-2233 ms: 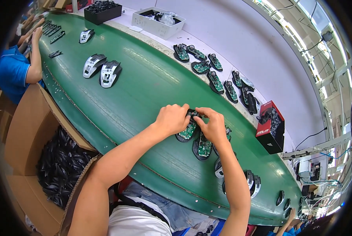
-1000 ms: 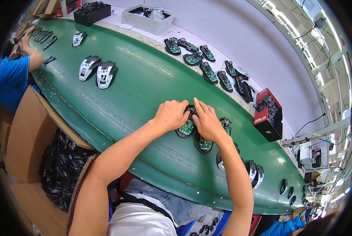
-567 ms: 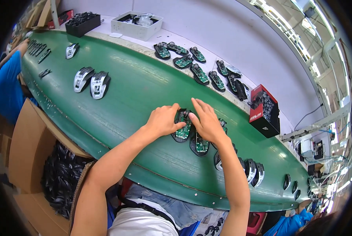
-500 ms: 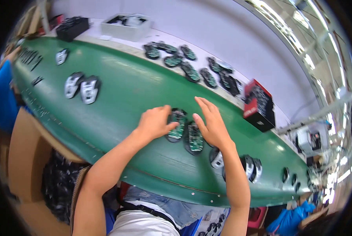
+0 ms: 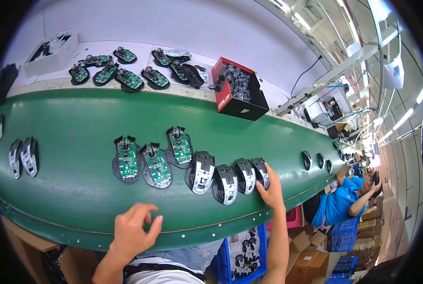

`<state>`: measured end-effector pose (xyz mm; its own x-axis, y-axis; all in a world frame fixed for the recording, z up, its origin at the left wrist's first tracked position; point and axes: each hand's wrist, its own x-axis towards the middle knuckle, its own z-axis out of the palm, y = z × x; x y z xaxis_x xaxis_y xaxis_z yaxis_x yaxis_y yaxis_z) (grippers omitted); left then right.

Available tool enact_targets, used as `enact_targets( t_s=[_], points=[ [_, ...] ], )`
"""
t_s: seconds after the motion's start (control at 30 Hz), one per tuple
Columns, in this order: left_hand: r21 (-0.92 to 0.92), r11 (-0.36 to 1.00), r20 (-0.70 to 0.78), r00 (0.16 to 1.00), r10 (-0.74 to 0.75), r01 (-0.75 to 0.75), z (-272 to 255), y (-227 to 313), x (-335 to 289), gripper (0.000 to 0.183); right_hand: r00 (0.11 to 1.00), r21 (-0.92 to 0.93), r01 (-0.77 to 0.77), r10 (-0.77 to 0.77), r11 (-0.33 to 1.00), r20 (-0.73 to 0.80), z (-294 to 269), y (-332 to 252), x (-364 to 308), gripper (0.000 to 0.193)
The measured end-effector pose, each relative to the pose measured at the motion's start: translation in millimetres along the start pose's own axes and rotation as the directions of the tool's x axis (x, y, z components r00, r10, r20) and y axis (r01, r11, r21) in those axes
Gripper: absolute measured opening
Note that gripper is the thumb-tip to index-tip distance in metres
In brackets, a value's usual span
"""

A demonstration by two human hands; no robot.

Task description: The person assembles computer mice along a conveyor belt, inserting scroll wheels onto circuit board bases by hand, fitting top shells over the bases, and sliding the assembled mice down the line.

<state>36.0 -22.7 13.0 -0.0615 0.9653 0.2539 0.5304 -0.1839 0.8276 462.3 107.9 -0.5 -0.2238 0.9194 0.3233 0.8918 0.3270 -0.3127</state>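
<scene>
My right hand (image 5: pixel 271 190) is closed around the rightmost computer mouse (image 5: pixel 260 171) of a small row, thumb on one side and fingers on the other. To its left stand several silver-and-black mice, among them a mouse (image 5: pixel 203 173) with openings in its silver top. Further left lie three mouse bases with bare green circuit boards: one base (image 5: pixel 127 160) at the left, one base (image 5: pixel 157 165) in the middle and one base (image 5: pixel 180 146) set further back. Over the near edge of the green belt, my left hand (image 5: pixel 135 227) hangs empty, fingers loosely curled and thumb apart.
Behind the belt (image 5: pixel 79 199), a ledge carries several opened mouse bases (image 5: pixel 128 79), a white bin (image 5: pixel 50 54) and a red-and-black box (image 5: pixel 242 90) of small dark parts. A blue crate (image 5: pixel 263 246) stands below the near edge. A person in blue (image 5: pixel 337 203) sits at the right.
My view has swung to the right. My right hand has gone from beside the circuit-board bases to the rightmost mouse of the row. The left hand has drawn back toward the near edge.
</scene>
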Motion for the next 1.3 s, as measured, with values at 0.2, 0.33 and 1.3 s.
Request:
enact_targets(
  t_s=[0.2,0.33,1.3],
  points=[
    [0.032,0.999,0.057,0.998,0.009,-0.011,10.8,-16.6,-24.4,0.012,0.936,0.145,-0.204,0.236,0.968,-0.260,11.6,6.6,4.8,0.049],
    [0.064,0.998,0.017,1.000,0.007,-0.008,1.5,-26.9,-25.1,0.011,0.935,0.563,-0.207,0.331,0.800,-0.126,-0.9,-54.4,40.1,0.042],
    [-0.063,0.992,0.038,0.993,0.110,-0.107,-5.8,-38.7,-34.7,0.009,0.994,0.091,-0.021,0.030,0.996,-0.104,54.8,-194.9,82.4,0.043]
  ],
)
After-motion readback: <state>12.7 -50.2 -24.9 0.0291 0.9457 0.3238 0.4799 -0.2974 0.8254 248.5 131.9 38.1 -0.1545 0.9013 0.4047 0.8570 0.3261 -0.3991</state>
